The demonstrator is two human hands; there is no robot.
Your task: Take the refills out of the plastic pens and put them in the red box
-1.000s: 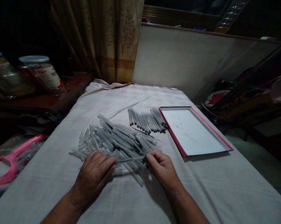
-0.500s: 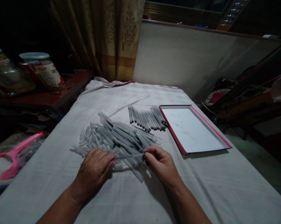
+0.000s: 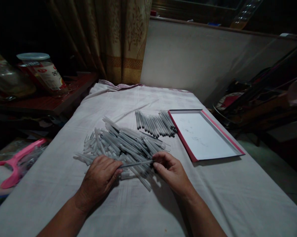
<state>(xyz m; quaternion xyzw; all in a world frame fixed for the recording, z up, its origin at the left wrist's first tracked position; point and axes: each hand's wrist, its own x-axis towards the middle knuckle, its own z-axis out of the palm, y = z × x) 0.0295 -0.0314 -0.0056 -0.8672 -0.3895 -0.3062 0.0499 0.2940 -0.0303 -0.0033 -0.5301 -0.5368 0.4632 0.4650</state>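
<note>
Between my two hands a slim, translucent grey pen (image 3: 136, 163) is held nearly level above the cloth. My left hand (image 3: 100, 179) pinches its left end between thumb and fingers. At the other end, my right hand (image 3: 172, 172) grips the dark tip with thumb and index finger, the tip partly hidden by the fingers. Just beyond both hands lies a loose, tangled pile of similar clear pens (image 3: 119, 140), some with dark refills showing inside. Farther back, a neater row of pens with black ends (image 3: 154, 124) lies side by side.
Right of the row lies a shallow red-edged box lid (image 3: 190, 149) with a white inside. Everything rests on a table with a white cloth (image 3: 138, 210). On the left stand a lidded jar (image 3: 48, 74) on a dark red cabinet (image 3: 52, 105) and a pink-handled object (image 3: 13, 168).
Both hands keep hold of the same pen in almost the same place. The pile and the row look unchanged, with only a slight shift of the view.
</note>
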